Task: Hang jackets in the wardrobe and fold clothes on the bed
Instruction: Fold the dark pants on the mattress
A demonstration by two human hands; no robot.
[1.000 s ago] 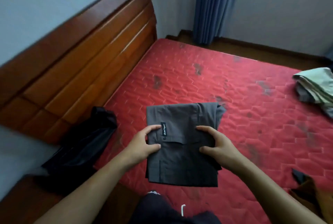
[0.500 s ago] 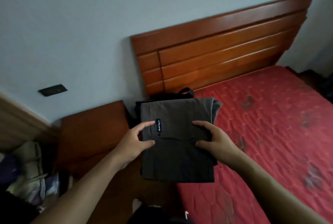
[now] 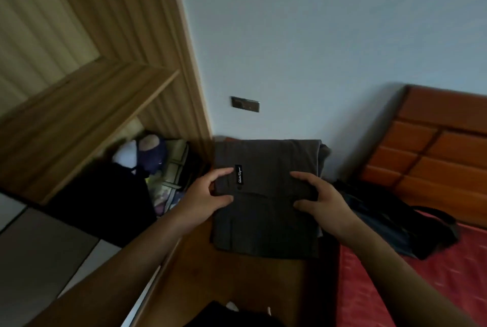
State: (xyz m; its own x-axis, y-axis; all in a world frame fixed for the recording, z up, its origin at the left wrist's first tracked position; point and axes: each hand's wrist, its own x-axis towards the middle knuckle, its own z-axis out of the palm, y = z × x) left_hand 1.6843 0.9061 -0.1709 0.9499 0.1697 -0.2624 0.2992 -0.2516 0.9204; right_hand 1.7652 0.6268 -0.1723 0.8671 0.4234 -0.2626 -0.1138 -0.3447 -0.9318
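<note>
A folded dark grey garment with a small black label hangs in the air in front of me, above a brown wooden bedside table. My left hand grips its left edge, thumb on top. My right hand grips its right edge the same way. The wooden wardrobe stands open at the left, with a pile of clothes on its floor. The red mattress shows at the lower right.
A black bag with straps lies on the mattress corner against the wooden headboard. A dark wall socket sits on the pale wall. A black garment hangs in the wardrobe opening. Grey floor tiles lie at the lower left.
I have turned left from the bed toward the wardrobe, carrying the folded grey garment in both hands. The grip of both hands has stayed the same.
</note>
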